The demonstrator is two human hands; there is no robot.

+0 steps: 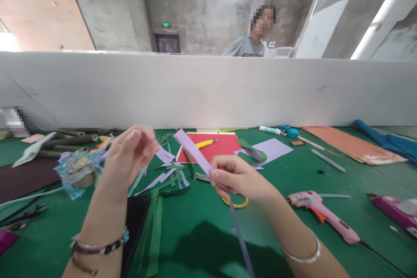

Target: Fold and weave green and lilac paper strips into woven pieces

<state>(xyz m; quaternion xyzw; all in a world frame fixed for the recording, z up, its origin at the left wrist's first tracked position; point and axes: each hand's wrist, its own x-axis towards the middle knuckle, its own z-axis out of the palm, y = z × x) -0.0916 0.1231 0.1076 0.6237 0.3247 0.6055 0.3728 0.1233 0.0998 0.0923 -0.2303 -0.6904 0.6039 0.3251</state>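
My right hand [236, 177] is closed in a pinch on a long lilac paper strip [195, 153]. The strip rises up and left from my fingers and also hangs down past my wrist toward the bottom edge. My left hand [128, 152] is raised beside it, to the left, with fingers loosely curled and seemingly nothing in them. It does not touch the strip. Below both hands lies the green table [202, 234], scattered with lilac and green paper scraps [169, 173].
A pink glue gun [325, 216] lies right of my right wrist. Red paper [224, 145] with a yellow cutter [205, 143] lies ahead, then a white partition [208, 91] with a person behind it. Bamboo sticks [71, 139] and a fringed bundle [78, 171] sit at left.
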